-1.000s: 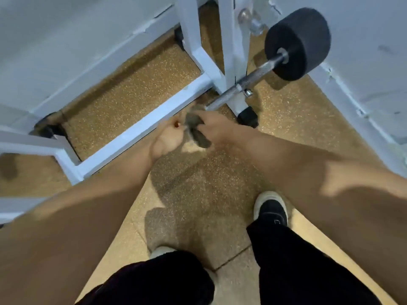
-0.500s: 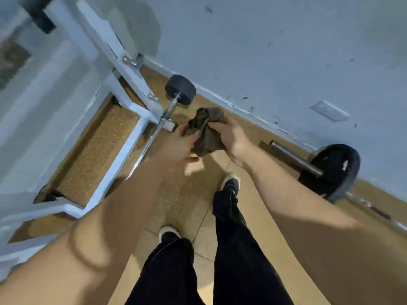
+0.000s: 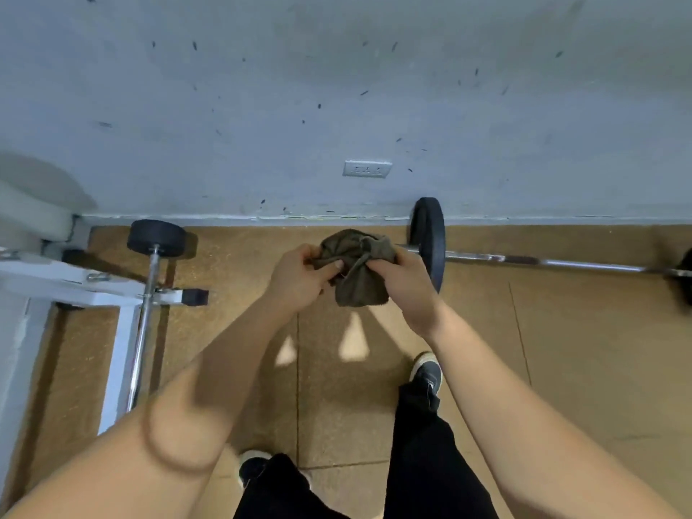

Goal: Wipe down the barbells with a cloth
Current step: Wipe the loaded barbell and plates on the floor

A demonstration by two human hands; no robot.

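Between the two hands, out in front of the person and above the tan floor (image 3: 561, 368), hangs a bunched olive-brown cloth (image 3: 355, 267). Left hand (image 3: 299, 279) grips its left side, fingers (image 3: 329, 265) curled in and thumb pressed onto the fabric; right hand (image 3: 404, 282) pinches the right side, its fingers wrapped round a gathered fold, while a loose flap of the cloth droops below both hands. Neither hand touches any metal. Behind the right hand, a barbell (image 3: 543, 262) lies on the floor along the foot of the grey wall (image 3: 337, 88), its chrome bar running off to the right, with a black plate (image 3: 428, 237) standing on edge just beyond the right knuckles and another dark weight partly cut off at the right edge. Well apart to the left, a second barbell (image 3: 144, 331) rests across a white metal rack (image 3: 86, 290), its bar pointing toward the wall and ending in a thick black round weight (image 3: 155, 237) near the skirting. A pale socket plate (image 3: 367, 169) sits low on the wall above the cloth. Below, black trousers (image 3: 423, 462) and two dark shoes with pale soles stand on the floor, the right shoe (image 3: 427, 372) forward of the left one.
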